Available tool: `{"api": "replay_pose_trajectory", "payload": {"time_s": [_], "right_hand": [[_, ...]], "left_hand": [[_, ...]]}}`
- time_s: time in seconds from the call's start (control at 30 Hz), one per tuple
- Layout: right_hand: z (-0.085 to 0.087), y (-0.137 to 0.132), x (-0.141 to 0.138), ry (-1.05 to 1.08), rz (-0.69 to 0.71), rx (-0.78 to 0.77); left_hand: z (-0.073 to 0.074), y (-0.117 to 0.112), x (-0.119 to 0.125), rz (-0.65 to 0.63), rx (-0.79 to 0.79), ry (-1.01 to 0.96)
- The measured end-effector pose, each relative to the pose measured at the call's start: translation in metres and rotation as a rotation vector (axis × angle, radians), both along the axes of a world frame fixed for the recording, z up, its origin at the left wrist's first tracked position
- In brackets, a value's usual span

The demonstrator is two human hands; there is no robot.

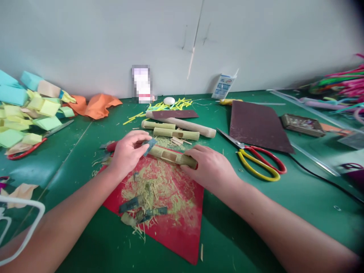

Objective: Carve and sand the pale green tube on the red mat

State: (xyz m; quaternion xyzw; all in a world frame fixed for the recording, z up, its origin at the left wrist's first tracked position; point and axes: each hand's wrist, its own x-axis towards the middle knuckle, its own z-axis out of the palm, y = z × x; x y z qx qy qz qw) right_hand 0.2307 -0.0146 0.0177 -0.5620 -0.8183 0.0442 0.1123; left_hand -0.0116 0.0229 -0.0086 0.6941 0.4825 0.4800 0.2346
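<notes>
A short bamboo tube (pixel 170 155) with a rectangular slot cut in it lies across the top of a red mat (pixel 182 227). My right hand (pixel 212 167) is closed round its right end and holds it down. My left hand (pixel 127 151) pinches a small blue-grey strip (pixel 149 146), likely sandpaper, against the tube's left end. Pale shavings and several used blue-grey scraps (pixel 142 208) cover the mat below the tube.
Two more slotted bamboo pieces (pixel 176 133) and a wooden dowel (pixel 196 128) lie behind. Red and yellow scissors (pixel 260 161) and a dark sandpaper sheet (pixel 257 125) sit at right. Folded paper shapes (pixel 31 110) and red-handled scissors (pixel 27 149) pile at left. A black cable (pixel 321 176) crosses the right.
</notes>
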Motion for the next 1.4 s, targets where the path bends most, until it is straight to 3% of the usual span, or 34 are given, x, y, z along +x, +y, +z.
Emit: {"api": "replay_pose_trajectory", "payload": {"time_s": [0.2,0.37,0.57,0.83,1.0,1.17,1.23,1.4], "right_hand": [[-0.002,-0.002,-0.003,-0.012,-0.034,-0.005],[-0.003,-0.004,-0.005,0.0,-0.02,0.003],[-0.003,-0.008,-0.007,0.058,-0.024,-0.009],[-0.003,-0.011,-0.01,0.082,-0.023,-0.05],[-0.003,-0.011,-0.01,0.115,-0.034,-0.075],[-0.005,-0.006,-0.008,0.144,-0.044,-0.114],[-0.006,-0.006,-0.006,0.153,-0.04,-0.121],[-0.005,-0.006,-0.005,0.169,-0.021,-0.109]], "left_hand": [[-0.004,0.0,-0.001,0.045,-0.206,-0.155],[-0.003,0.001,-0.004,0.111,-0.247,-0.153],[-0.006,0.007,-0.002,0.082,-0.203,-0.219],[-0.008,0.006,0.003,0.128,0.003,0.141],[-0.003,0.005,0.001,0.024,0.205,0.322],[0.004,0.001,-0.003,-0.09,0.186,0.361],[0.005,-0.001,-0.004,-0.062,0.123,0.28],[0.005,-0.002,0.001,0.071,-0.19,-0.204]]}}
